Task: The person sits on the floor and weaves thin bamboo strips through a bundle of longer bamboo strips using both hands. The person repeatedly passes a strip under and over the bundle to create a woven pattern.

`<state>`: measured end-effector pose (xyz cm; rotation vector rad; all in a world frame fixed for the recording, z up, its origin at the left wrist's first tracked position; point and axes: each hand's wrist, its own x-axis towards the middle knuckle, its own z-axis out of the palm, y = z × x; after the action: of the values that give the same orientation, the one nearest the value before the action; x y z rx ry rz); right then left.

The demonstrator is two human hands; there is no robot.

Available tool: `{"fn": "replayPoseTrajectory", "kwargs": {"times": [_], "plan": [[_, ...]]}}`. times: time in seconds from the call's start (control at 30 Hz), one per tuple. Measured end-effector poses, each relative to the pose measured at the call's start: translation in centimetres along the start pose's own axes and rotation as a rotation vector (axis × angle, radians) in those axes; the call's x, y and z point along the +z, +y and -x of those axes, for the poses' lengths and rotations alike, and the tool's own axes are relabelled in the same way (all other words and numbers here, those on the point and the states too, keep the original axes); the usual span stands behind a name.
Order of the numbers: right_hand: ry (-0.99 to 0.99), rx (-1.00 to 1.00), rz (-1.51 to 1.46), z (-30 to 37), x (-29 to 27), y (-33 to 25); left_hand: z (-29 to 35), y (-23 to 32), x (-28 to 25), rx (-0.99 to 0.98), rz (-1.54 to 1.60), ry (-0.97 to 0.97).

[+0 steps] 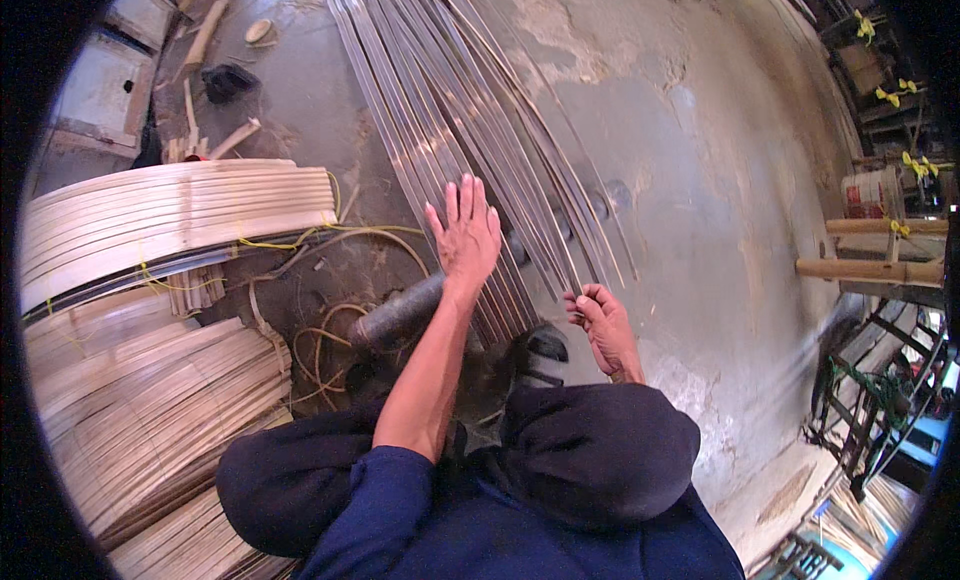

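The long, narrow, flat strips (pixel 425 145), grey-brown and glossy where light catches them, lie across a grey pipe (pixel 405 310) on the concrete floor (pixel 700 180), ranged closely side by side on the left and fanned looser, with gaps and uneven near ends, toward the right.

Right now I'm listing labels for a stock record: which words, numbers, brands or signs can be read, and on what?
Light-blue item, lower right: dark lettering near the picture's rim; I don't copy printed words.
Red-and-white container, right: markings too small to read.
Long strips: no text that I can make out.
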<state>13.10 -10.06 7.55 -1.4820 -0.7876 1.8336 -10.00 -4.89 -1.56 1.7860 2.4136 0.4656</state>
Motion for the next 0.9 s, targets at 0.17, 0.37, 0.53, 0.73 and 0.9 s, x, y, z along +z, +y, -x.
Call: {"fn": "replayPoseTrajectory", "kwargs": {"times": [0.17,0.37,0.53,0.73,0.9], "plan": [[-0.009,-0.262,0.706,-4.8,3.3,-4.8,-0.3,1.1,0.5,0.010,0.046,-0.006],[0.054,-0.552,0.823,-2.4,8.1,-7.6,0.3,0.1,0.0,-0.038,0.060,-0.025],[0.057,-0.751,0.700,-0.9,8.4,-8.4,0.5,-0.1,0.0,-0.042,0.064,-0.004],[0.046,-0.691,0.796,0.4,6.8,-6.5,0.2,0.2,-0.1,-0.048,0.063,-0.054],[0.096,-0.555,0.790,0.3,6.9,-4.4,0.4,0.0,0.6,-0.024,0.062,0.037]]}}
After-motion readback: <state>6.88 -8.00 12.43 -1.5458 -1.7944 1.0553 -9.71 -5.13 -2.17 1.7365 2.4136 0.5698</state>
